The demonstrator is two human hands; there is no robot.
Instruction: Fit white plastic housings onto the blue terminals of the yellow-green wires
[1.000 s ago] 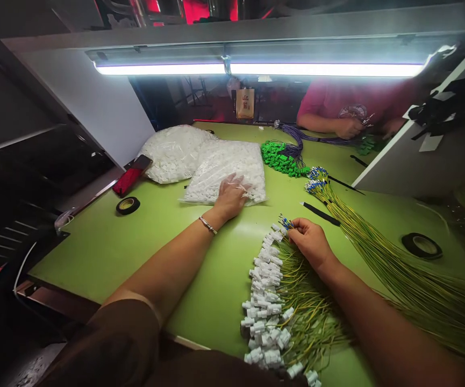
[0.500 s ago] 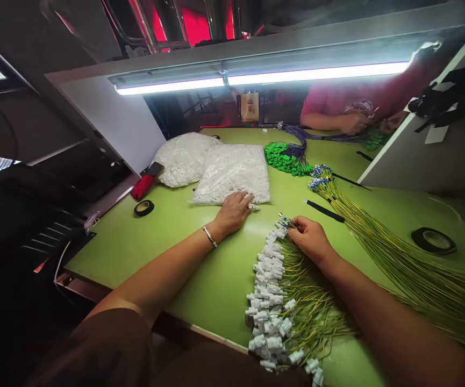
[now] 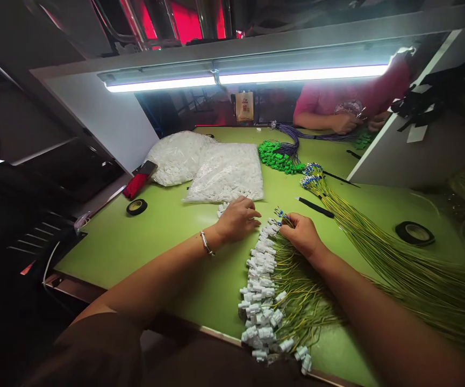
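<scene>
My left hand (image 3: pixel 238 219) rests on the green table (image 3: pixel 163 236) just below a clear bag of white connectors (image 3: pixel 226 174), fingers curled over something I cannot make out; a few loose white connectors (image 3: pixel 221 208) lie beside it. My right hand (image 3: pixel 301 234) is closed on the blue-tipped ends of a few yellow-green wires (image 3: pixel 283 216). Under it lies a pile of yellow-green wires fitted with white connectors (image 3: pixel 262 285).
A second bag of white connectors (image 3: pixel 178 156) lies further back. A long bundle of yellow-green wires (image 3: pixel 377 252) runs to the right. Green connectors on purple wires (image 3: pixel 278 156), two tape rolls (image 3: pixel 136 206) (image 3: pixel 414 233), a red object (image 3: pixel 137 180). Another person's hands (image 3: pixel 345 123) work across the table.
My left hand has drawn back from the top of the connector bag toward me and to the right, close to the wire pile. My right hand has kept hold of the wire ends.
</scene>
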